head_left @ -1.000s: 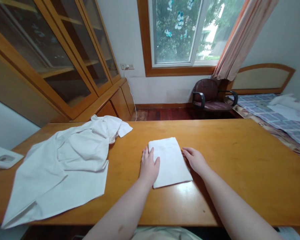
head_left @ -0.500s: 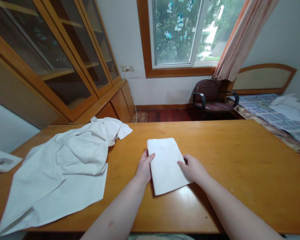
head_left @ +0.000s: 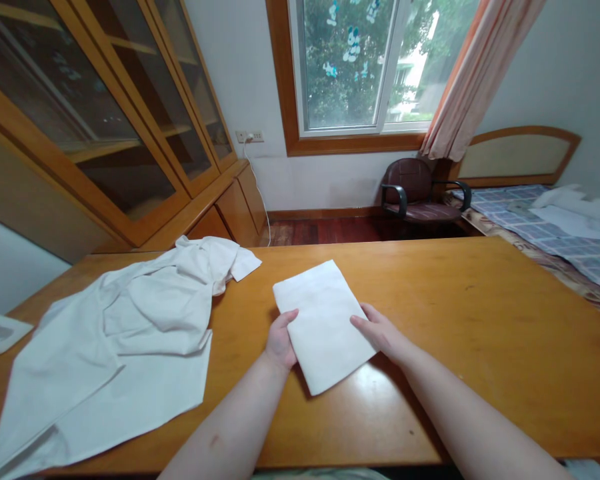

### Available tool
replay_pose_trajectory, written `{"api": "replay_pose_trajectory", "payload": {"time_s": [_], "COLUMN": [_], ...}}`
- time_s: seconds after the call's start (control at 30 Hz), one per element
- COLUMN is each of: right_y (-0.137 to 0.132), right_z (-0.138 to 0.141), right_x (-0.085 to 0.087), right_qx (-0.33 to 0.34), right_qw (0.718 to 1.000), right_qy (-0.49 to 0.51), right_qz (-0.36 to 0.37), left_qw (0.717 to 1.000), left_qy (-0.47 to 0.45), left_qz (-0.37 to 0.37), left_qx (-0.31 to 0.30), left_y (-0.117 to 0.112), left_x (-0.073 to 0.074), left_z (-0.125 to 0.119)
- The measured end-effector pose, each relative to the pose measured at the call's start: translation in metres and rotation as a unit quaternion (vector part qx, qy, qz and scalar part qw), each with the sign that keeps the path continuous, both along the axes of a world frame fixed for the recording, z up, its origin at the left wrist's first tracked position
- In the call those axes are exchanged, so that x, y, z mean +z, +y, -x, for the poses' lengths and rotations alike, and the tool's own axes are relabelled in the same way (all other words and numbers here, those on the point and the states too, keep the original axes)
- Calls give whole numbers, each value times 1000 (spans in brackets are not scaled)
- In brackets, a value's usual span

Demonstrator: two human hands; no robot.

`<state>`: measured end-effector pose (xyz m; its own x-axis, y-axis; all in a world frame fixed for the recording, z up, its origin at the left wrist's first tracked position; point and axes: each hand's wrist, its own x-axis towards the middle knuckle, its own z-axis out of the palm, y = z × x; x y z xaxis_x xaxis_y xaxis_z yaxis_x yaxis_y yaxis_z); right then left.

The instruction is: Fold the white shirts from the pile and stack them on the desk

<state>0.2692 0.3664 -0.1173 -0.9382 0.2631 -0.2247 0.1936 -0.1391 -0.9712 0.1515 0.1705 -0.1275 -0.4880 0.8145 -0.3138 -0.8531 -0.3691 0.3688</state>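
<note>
A white cloth folded into a neat rectangle (head_left: 325, 327) is held between my two hands over the middle of the table. My left hand (head_left: 282, 339) grips its left edge, thumb on top and fingers underneath. On the opposite edge, my right hand (head_left: 380, 331) pinches the cloth with the thumb lying on its upper face. The fingers beneath the cloth are hidden. To the left, a loose, crumpled white cloth (head_left: 155, 313) lies spread over the table, one corner reaching the front edge.
The wooden table (head_left: 480, 320) spans the view. A white plastic object (head_left: 3, 331) sits at its left edge. Beyond are a glass-fronted cabinet (head_left: 180, 180), a brown armchair (head_left: 413, 190) and a bed (head_left: 555, 213) with a checked cover.
The folded cloth has turned anticlockwise in my hands, its far end swinging to the left. Both hands keep hold of it. The view has shifted slightly.
</note>
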Motion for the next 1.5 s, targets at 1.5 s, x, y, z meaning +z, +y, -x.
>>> {"api": "replay_pose_trajectory", "payload": {"time_s": [1.5], "right_y": [198], "right_z": [-75], "right_x": [63], "right_qx": [-366], "right_qw": [856], "right_qy": [-132], "right_qz": [-340], "left_qw": [993], "left_qy": [31], "left_qz": [72], "left_qx": [91], "left_y": [13], "left_x": [14], "left_z": [8]}}
